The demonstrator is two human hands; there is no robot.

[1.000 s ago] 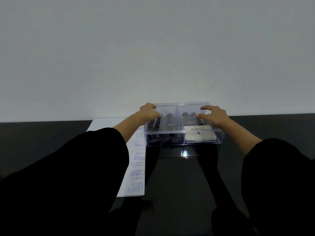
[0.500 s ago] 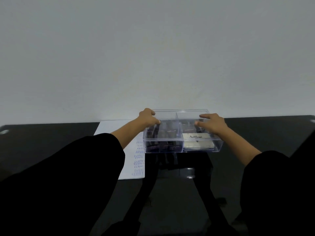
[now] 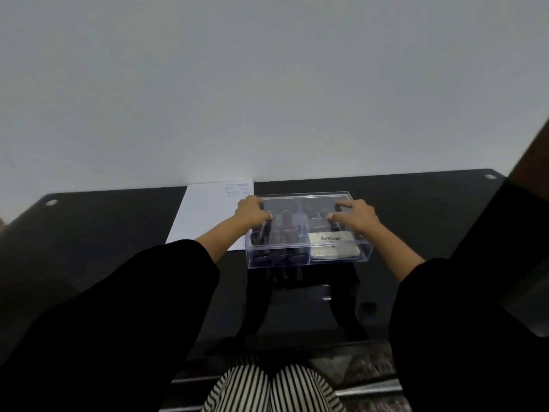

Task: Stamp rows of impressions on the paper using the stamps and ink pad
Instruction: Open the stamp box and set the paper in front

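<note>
A clear box [image 3: 309, 230] sits on the black table [image 3: 118, 233]; the left hand [image 3: 252, 213] and right hand [image 3: 358, 217] grip its top edges, fingers curled; stamps [image 3: 285, 233] and ink pad [image 3: 334, 248] lie inside; the paper [image 3: 208, 212] lies just left.

The stamps [image 3: 286, 230] under the left hand's fingers [image 3: 263, 217] show only as dark, blurred shapes through the clear box [image 3: 307, 261]; their number and faces cannot be told. The ink pad [image 3: 334, 251], below the right hand's fingers [image 3: 337, 217], has its far edge covered by them. Whether the fingertips on either side press the lid or only rest on it cannot be told. Left of the left fingers, the paper [image 3: 205, 215] bears blue print too small to read, and its near corner is hidden behind the left forearm. Both sleeves [image 3: 118, 322] run out of the lower edge.
</note>
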